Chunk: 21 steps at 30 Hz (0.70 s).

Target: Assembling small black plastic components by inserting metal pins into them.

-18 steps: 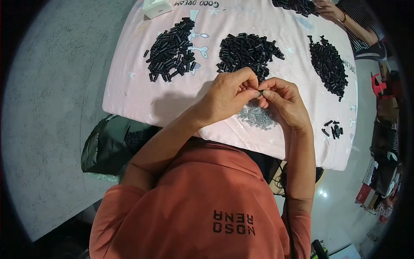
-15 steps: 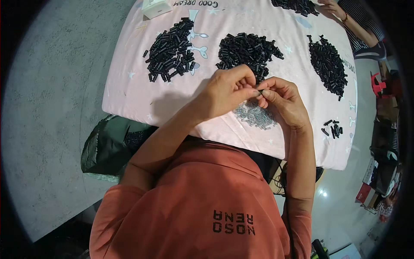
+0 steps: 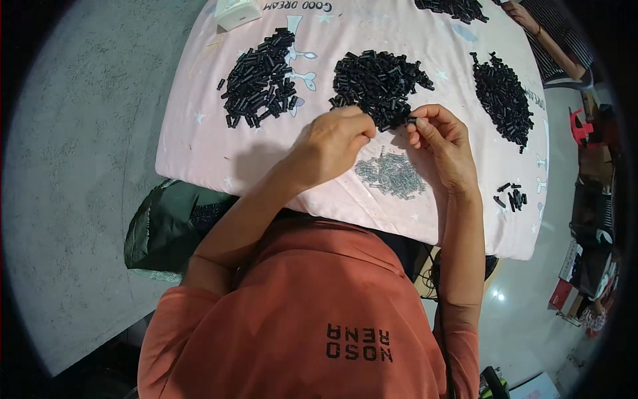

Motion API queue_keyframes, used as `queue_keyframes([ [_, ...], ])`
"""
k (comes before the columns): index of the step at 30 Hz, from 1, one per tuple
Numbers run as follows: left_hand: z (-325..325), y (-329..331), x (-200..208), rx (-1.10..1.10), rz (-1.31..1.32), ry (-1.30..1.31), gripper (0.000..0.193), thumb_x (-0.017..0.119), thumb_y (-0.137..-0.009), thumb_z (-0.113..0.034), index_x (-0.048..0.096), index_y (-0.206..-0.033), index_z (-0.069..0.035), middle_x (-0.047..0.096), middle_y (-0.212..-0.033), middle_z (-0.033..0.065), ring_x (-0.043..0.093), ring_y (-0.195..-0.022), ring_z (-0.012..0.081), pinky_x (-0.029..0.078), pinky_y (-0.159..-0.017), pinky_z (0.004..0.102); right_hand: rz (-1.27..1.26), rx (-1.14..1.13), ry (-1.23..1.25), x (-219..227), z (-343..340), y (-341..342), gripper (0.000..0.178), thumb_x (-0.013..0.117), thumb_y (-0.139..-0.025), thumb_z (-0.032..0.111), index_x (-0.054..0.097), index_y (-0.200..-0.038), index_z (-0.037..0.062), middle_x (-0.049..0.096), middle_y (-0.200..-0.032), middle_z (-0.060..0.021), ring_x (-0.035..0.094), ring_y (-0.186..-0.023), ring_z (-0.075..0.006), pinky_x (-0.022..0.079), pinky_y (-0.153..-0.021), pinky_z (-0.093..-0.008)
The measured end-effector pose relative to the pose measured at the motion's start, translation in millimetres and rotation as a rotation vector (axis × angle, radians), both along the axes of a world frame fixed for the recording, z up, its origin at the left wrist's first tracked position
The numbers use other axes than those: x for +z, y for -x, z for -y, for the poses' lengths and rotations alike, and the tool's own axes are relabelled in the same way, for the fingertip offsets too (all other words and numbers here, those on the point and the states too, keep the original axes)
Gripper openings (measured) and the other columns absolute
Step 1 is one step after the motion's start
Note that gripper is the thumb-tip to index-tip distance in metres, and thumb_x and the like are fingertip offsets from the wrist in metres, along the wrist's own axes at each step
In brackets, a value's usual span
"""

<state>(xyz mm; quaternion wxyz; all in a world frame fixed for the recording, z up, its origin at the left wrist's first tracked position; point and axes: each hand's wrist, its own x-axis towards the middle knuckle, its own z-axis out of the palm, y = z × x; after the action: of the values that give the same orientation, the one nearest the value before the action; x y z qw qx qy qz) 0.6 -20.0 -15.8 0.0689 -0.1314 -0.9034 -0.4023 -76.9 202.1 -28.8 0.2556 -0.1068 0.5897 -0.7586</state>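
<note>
My right hand point(image 3: 444, 143) pinches a small black tubular part point(image 3: 412, 120) between thumb and fingertips, at the near right edge of the middle heap of black parts point(image 3: 375, 80). My left hand point(image 3: 335, 146) is closed, fingers curled, at that heap's near left edge. Its fingertips are partly hidden, and I cannot make out whether something small is in them. Between my hands, closer to me, lies a spread of tiny silvery pieces point(image 3: 391, 174) that look like springs. Everything lies on a pale pink printed cloth point(image 3: 266, 163).
More black parts form a left heap point(image 3: 259, 80), a right heap point(image 3: 503, 100) and a far heap point(image 3: 458, 8). A few loose black pieces point(image 3: 512, 197) lie at the near right. A white box point(image 3: 237, 13) stands far left. Another person's hand point(image 3: 520, 16) is at the far right.
My hands were together at the fingertips and have moved apart. The left went left toward the middle heap; the right rose slightly, away from me, with the black part in its pinch.
</note>
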Motion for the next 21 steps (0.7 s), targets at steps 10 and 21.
queue_keyframes([
  [10, -21.8, -0.3, -3.8, -0.092, -0.062, 0.106, 0.01, 0.066, -0.082, 0.003, 0.065, -0.091, -0.003, 0.058, -0.087, 0.0106, 0.061, -0.085, 0.0311, 0.05, -0.074, 0.041, 0.024, 0.019, 0.0, 0.6, -0.3, -0.3, 0.013, 0.059, -0.099, 0.003, 0.066, -0.108, -0.0023, 0.068, -0.088, -0.006, 0.061, -0.073, -0.0078, 0.05, -0.068, -0.0202],
  [21, -10.0, -2.6, -4.8, -0.029, -0.071, -0.001, 0.008, 0.065, -0.085, 0.003, 0.062, -0.091, 0.0, 0.06, -0.085, 0.0128, 0.062, -0.078, 0.0315, 0.049, -0.068, 0.039, 0.039, 0.031, 0.045, 1.6, 1.7, -1.8, 0.013, 0.059, -0.096, -0.003, 0.066, -0.107, -0.0048, 0.068, -0.089, -0.0075, 0.061, -0.073, -0.0086, 0.051, -0.068, -0.0207],
])
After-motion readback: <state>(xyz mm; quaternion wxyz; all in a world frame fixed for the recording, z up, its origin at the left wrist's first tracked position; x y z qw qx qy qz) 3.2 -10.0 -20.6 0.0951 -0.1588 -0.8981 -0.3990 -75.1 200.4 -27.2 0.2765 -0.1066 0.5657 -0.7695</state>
